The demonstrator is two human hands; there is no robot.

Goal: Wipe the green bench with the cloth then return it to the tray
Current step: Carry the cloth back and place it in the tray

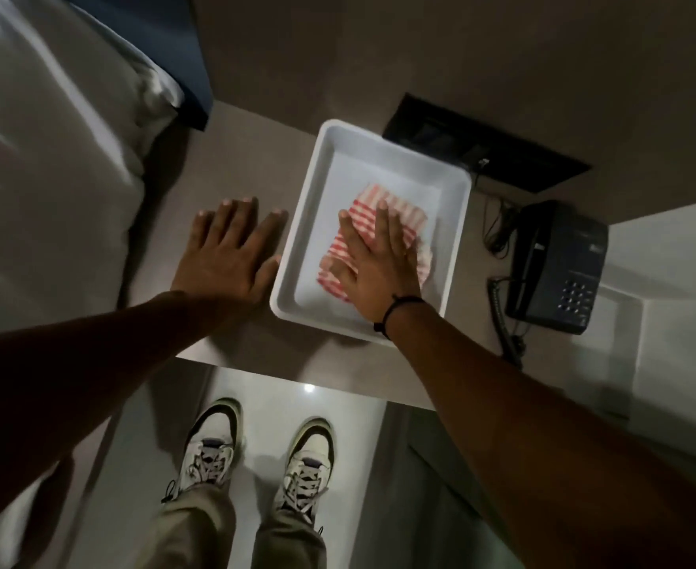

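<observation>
A red-and-white striped cloth [395, 211] lies crumpled inside a white rectangular tray [321, 190] on a brownish-grey bench top [247, 158]. My right hand [379, 264] lies flat on the cloth with fingers spread, pressing it into the tray; a dark cord circles that wrist. My left hand [231, 252] rests flat on the bench just left of the tray, fingers apart, its thumb next to the tray's rim. It holds nothing. The bench does not look green in this dim light.
A dark telephone [555, 269] with a coiled cord stands right of the tray. A black wall panel [485, 141] sits behind it. A bed with pale bedding [50, 158] lies to the left. My shoes [210, 449] stand on the shiny floor below the bench edge.
</observation>
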